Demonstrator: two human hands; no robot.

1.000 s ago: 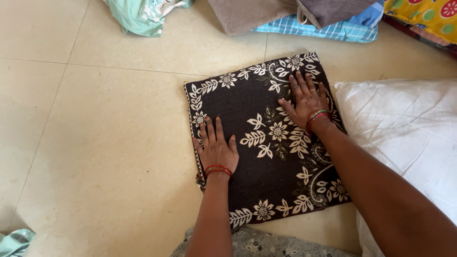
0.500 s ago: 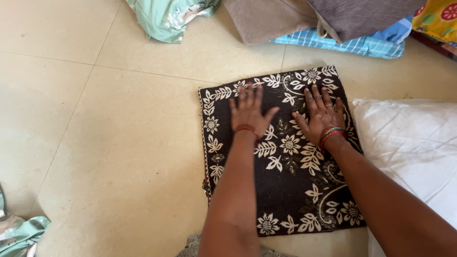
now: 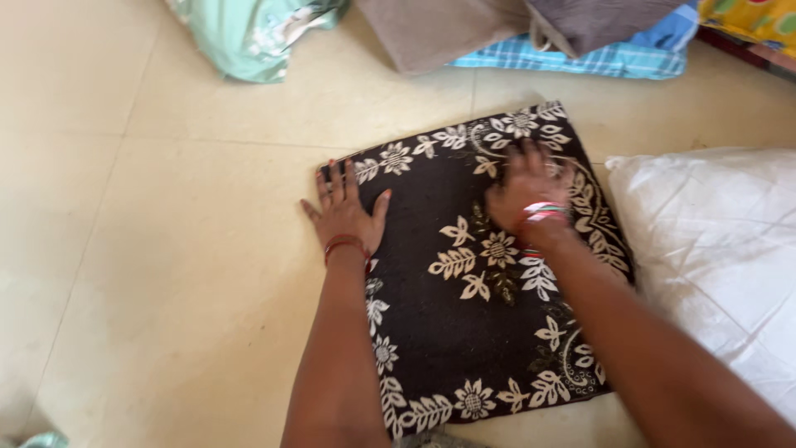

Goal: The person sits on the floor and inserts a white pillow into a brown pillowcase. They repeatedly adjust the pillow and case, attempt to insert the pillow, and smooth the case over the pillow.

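Left hand [image 3: 347,214] laid flat, fingers spread, palm pressed on upper-left corner of dark floral cushion cover [image 3: 464,332]; nothing gripped. Cover spread flat on cream tiled floor [image 3: 166,274], centre of frame. Right hand [image 3: 526,192] pressed on cover's upper part, motion-blurred; finger spread hard to make out. White pillow [image 3: 713,249] cut off at right edge. Cloth pile [image 3: 514,33] cropped along top.

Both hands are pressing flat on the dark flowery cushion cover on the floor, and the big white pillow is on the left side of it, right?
Not quite. The white pillow lies to the right of the dark flowery cushion cover, not the left, as the head view shows. The rest holds: the left hand and right hand both press on the cover, which lies on the tiled floor.
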